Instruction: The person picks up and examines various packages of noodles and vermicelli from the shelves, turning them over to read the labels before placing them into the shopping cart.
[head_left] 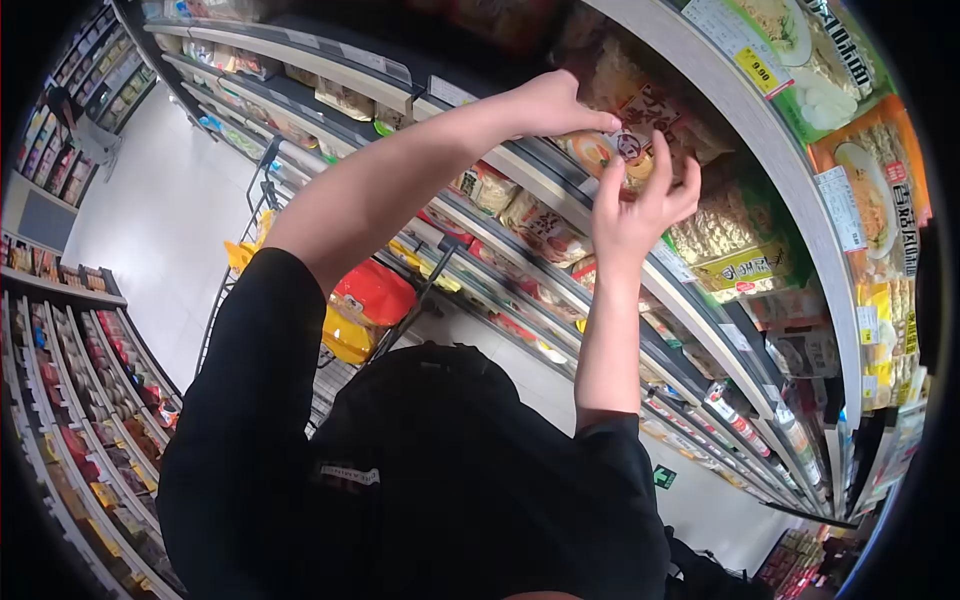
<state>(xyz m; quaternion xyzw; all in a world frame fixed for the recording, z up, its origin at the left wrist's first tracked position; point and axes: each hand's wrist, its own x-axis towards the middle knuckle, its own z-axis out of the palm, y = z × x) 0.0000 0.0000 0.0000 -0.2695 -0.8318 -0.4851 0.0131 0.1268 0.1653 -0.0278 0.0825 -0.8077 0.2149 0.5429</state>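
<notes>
A clear bag of noodles point(632, 148) with a red-and-white label sits on the shelf in front of me. My left hand point(556, 106) is at the bag's left side, its thumb laid across the front and its other fingers hidden from view. My right hand point(645, 203) is raised before the lower front of the same bag, fingers spread and bent, fingertips right at the packaging. Just right of that hand lies a green-and-yellow bag of noodles point(735, 245) on the same shelf.
Shelf rows with packaged food and price tags point(755, 68) curve around me. A shopping cart point(215, 300) holding a red package point(375, 292) and yellow packages stands at my left. Farther left, a person point(85, 130) is in the aisle by another shelf.
</notes>
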